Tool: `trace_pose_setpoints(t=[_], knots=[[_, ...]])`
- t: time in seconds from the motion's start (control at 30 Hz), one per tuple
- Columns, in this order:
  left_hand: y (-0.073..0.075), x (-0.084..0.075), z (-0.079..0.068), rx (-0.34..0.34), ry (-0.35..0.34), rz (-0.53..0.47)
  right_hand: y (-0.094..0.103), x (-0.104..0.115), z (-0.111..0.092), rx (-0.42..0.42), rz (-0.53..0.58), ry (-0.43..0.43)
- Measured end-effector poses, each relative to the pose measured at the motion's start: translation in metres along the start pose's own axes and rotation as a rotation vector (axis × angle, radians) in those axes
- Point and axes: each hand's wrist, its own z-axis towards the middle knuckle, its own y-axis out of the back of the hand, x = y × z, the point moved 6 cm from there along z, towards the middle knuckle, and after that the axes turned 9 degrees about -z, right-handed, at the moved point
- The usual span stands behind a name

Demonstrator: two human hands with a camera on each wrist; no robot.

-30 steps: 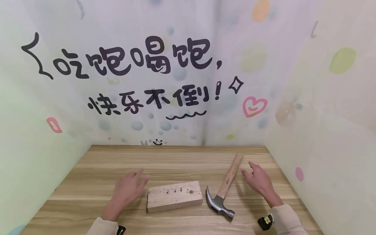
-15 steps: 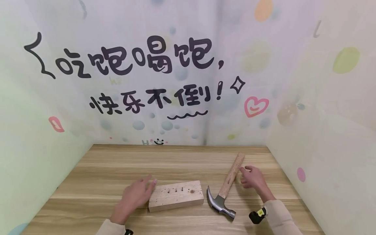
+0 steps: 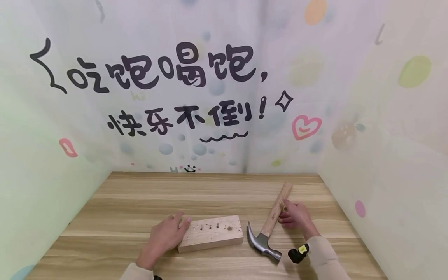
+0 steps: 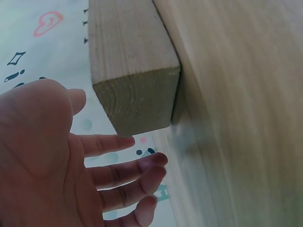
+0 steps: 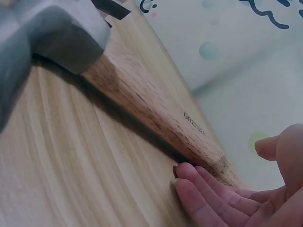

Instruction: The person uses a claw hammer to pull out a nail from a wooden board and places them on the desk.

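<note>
A pale wooden block (image 3: pixel 213 235) lies on the table, with dark holes and several small nails in its upper face. My left hand (image 3: pixel 166 235) is at the block's left end, thumb near its top edge. In the left wrist view, the fingers (image 4: pixel 113 175) are spread loosely beside the end grain and do not close on it. To the right lies a claw hammer (image 3: pixel 272 217), steel head toward me and wooden handle pointing away. My right hand (image 3: pixel 297 217) is at the handle, fingertips (image 5: pixel 194 189) against or just beside its edge; the thumb stands apart.
The wood-grain table (image 3: pixel 147 198) ends at a printed fabric wall (image 3: pixel 168 128) at the back. Pale side walls (image 3: pixel 392 186) stand left and right. A black device with a yellow label (image 3: pixel 298 253) sits at my right wrist.
My left hand has moved right to the block's left end. My right hand has moved left to the hammer's handle, its fingers now bent lower. Block and hammer lie where they were.
</note>
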Motion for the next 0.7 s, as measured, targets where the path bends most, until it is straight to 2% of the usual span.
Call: trace_pose_setpoints(t=[0.27,0.47,0.7], knots=[[-0.011,-0.001,0.001,0.038,0.008,0.016,-0.007,-0.008,0.006,-0.058,-0.03,-0.02],[-0.013,-0.001,0.001,0.032,-0.004,0.006,-0.009,-0.007,0.01,-0.112,-0.073,-0.017],[-0.014,-0.003,0.003,0.055,-0.018,-0.048,-0.01,-0.006,0.013,-0.131,-0.099,-0.025]])
